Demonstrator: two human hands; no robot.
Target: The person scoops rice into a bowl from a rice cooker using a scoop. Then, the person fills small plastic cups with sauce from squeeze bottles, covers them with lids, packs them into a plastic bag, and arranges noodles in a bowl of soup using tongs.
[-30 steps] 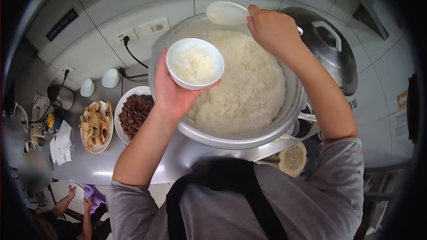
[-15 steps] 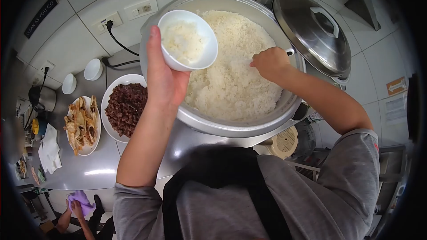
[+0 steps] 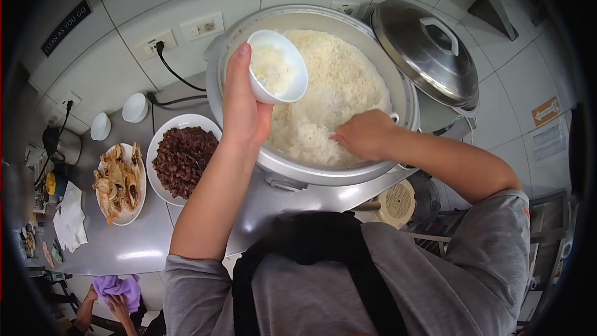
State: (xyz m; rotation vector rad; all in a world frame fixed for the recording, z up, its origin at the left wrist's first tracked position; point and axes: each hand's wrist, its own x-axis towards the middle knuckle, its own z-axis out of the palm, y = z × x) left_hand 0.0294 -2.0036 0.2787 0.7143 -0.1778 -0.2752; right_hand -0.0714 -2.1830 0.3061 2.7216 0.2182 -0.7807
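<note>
My left hand (image 3: 244, 99) is wrapped round a small white bowl (image 3: 292, 71), tilted over the left side of a large metal pot. Some white rice (image 3: 272, 68) lies in the bowl. My right hand (image 3: 367, 135) is closed low over the pot's rice (image 3: 336, 74), near the front rim. It grips a white rice paddle (image 3: 395, 117); only the handle end shows past the hand, and the blade is hidden in or behind the rice. The pot (image 3: 298, 177) is heaped with white rice.
A metal lid (image 3: 423, 50) leans at the pot's right. Left of it stand a bowl of dark red rice (image 3: 185, 162), a plate of fried-looking pieces (image 3: 118, 180) and two small white bowls (image 3: 135, 108). Another person's hands (image 3: 118, 305) hold a purple cloth (image 3: 118, 289) at lower left.
My right hand has moved with the paddle toward me and slightly left, down into the nearer rice. My left hand still holds the bowl, slightly more tilted. The view has shifted a little.
</note>
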